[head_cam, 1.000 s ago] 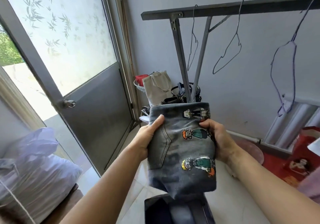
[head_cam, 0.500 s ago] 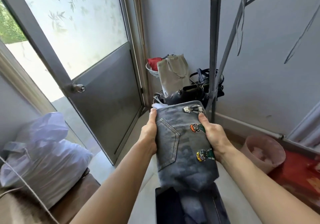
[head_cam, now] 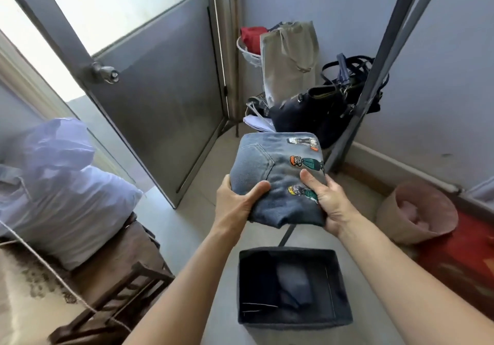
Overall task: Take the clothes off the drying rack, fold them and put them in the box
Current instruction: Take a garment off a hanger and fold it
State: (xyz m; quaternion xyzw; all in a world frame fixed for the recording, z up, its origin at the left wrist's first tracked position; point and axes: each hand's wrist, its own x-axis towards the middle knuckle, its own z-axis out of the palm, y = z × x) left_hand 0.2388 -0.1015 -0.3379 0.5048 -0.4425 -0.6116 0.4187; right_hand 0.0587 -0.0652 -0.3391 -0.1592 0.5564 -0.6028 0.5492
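Folded jeans point(head_cam: 278, 181) held in air above and beyond dark box point(head_cam: 292, 323) on floor; left hand point(head_cam: 235, 205) grips near-left edge, thumb on top; right hand point(head_cam: 327, 200) grips right edge; darker garment point(head_cam: 294, 286) inside box

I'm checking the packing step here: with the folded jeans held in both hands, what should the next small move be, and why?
Probably lower the folded jeans toward the body and down into the dark box. The left hand and right hand already grip them as a compact bundle, held above the floor just beyond the box, whose open top shows room beside the clothing already inside.
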